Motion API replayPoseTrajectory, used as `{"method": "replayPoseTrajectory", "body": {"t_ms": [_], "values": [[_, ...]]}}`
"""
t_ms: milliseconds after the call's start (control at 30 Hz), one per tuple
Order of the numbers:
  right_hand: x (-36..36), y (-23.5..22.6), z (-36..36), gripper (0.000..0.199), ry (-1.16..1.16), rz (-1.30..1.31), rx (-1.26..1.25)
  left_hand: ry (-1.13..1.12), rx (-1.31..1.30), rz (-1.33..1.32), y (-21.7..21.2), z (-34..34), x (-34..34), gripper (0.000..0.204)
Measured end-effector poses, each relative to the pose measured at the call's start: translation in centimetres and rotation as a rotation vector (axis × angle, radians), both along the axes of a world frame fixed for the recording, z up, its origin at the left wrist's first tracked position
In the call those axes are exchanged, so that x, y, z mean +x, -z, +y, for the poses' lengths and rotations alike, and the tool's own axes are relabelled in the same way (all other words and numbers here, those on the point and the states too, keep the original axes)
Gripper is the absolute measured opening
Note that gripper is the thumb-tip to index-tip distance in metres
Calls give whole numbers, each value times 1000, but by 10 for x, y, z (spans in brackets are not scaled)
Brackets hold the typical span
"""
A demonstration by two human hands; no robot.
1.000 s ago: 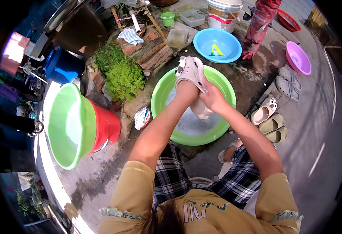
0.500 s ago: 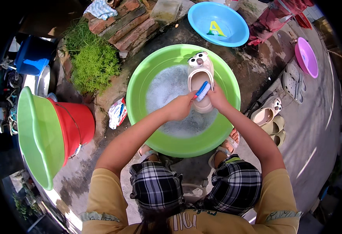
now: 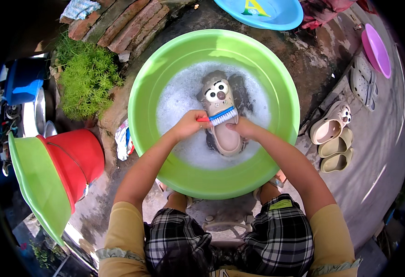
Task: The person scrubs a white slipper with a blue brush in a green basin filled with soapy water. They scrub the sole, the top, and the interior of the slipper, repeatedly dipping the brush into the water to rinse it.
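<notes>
A beige clog (image 3: pixel 228 138) with a cartoon face of big eyes and a brown nose lies in the soapy water of a wide green basin (image 3: pixel 142 87). Its toe points away from me. My right hand (image 3: pixel 245 128) grips the clog's right side, with the thumb at its opening. In my left hand (image 3: pixel 189 125), fingers closed, is the red end of a blue scrub brush (image 3: pixel 223 116). The brush's white bristles lie across the clog, just behind the face; whether they press on it I cannot tell. Suds (image 3: pixel 174 99) surround the clog.
To the left, a red bucket (image 3: pixel 80 159) stands against a green tub (image 3: pixel 41 177). A blue basin (image 3: pixel 276 16) sits beyond the green one. Rightward are a matching clog (image 3: pixel 327 130), olive clogs (image 3: pixel 336 159), grey clogs (image 3: pixel 363 85) and a pink basin (image 3: pixel 376 51). Bricks (image 3: pixel 128 25) and a plant (image 3: pixel 89 78) are far left.
The clog has gone from above the basin down into the suds. The brush has turned to lie nearly level and moved from inside the opening to near the face. The view has shifted too.
</notes>
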State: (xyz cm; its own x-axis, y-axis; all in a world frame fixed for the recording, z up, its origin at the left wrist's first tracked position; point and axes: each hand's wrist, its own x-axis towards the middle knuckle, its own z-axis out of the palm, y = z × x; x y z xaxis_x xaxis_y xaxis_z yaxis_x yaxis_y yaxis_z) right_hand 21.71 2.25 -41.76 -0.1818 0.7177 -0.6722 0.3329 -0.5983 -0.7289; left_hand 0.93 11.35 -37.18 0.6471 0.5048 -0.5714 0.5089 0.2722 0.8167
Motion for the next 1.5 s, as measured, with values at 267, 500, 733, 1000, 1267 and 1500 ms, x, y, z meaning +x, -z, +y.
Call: {"method": "replayPoseTrajectory", "body": {"t_ms": [267,500,733,1000,1267,1500], "values": [[10,13,14,35,-109,-532,144,-531,510,383,65,47,-16,28],[4,-20,12,44,-539,-289,177,-636,9,54,53,-7,40,31],[-10,-63,34,51,600,589,-245,-987,-501,-322,18,-8,45,25],[-16,-73,43,86,-62,-853,298,-696,-301,-15,28,16,17,21],[-22,-60,24,97,-240,-1071,491,-625,475,520,59,28,-14,22],[-6,-44,44,106,-195,-895,152,-663,195,155,56,27,6,18]]}}
